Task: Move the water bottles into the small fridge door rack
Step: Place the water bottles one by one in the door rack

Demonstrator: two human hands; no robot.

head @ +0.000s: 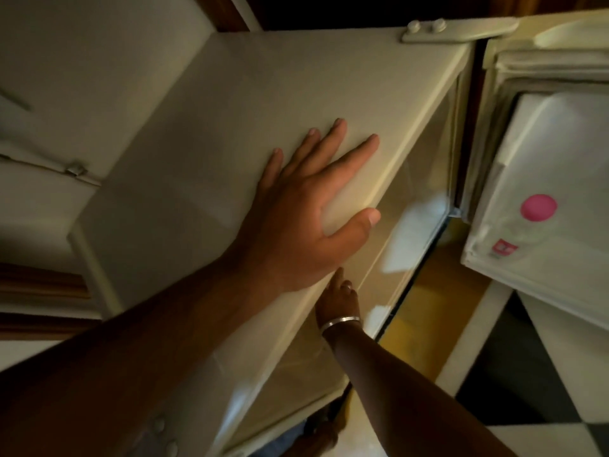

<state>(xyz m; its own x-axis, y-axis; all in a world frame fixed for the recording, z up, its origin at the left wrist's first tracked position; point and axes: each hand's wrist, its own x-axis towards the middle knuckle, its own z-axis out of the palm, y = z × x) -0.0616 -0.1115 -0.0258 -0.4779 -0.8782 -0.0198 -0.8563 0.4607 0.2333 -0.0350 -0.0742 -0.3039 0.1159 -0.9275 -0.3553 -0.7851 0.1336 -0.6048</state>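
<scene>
I look down on a small cream fridge [214, 143] whose door [560, 133] stands swung open at the right. In the door rack [527, 278] sits one water bottle [538, 207], seen from above, with a pink cap and a red label. My left hand [296, 225] lies flat on the fridge top, fingers spread, thumb hooked over the front edge. My right hand [336, 301], with a silver bracelet on the wrist, reaches under that front edge into the fridge. Its fingers are mostly hidden, so what it holds does not show.
A door hinge [458, 29] sits at the fridge's far right corner. Black-and-white checkered floor [527, 374] lies below the open door. A white cabinet or wall [66, 94] stands at the left. The light is dim.
</scene>
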